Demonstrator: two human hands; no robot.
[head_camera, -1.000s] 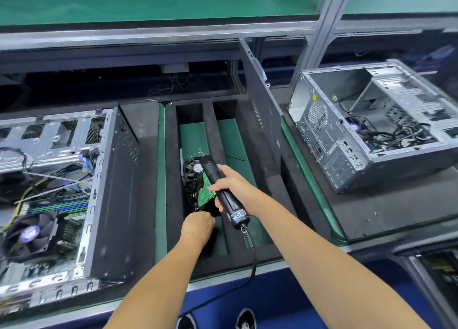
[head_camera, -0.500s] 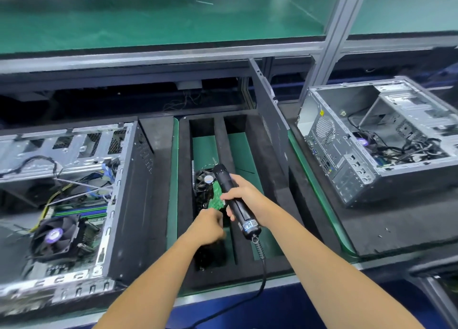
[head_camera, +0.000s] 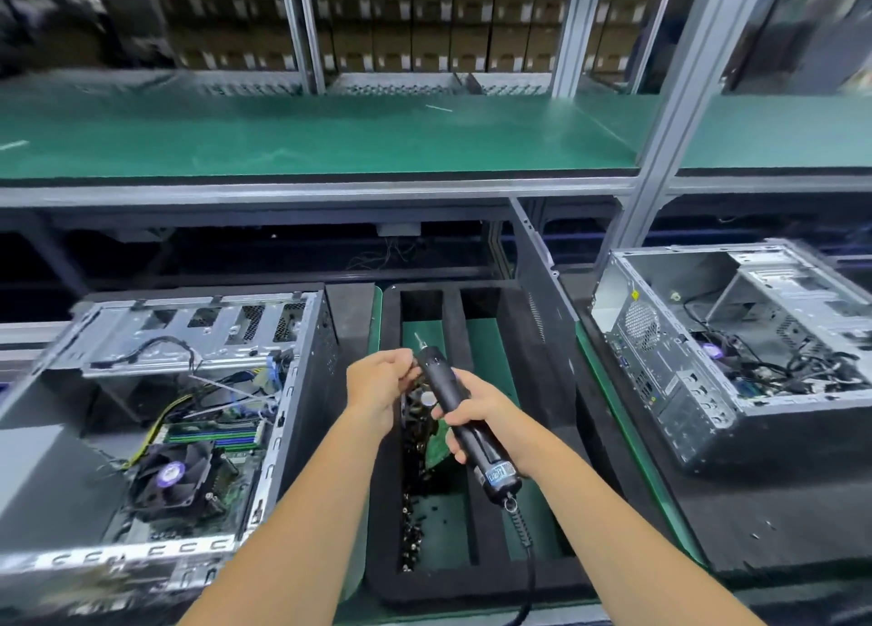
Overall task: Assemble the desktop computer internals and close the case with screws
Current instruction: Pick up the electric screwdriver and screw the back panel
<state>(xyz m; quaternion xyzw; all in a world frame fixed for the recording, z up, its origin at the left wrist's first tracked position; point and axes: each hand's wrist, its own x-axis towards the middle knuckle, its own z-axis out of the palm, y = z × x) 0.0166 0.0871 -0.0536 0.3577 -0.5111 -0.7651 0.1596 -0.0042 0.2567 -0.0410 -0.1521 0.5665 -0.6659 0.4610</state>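
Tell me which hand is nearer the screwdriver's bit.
Left. The left hand has its fingertips at the electric screwdriver's front end, just below the bit; the right hand grips the barrel farther back.

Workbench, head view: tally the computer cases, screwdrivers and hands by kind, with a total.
Open computer cases: 2, left case and right case
Electric screwdrivers: 1
Hands: 2, left hand and right hand
Total: 5

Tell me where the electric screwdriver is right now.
In the head view, the screwdriver is at centre, gripped by the right hand above the black foam tray, between the two open cases; the left hand is at its tip end.
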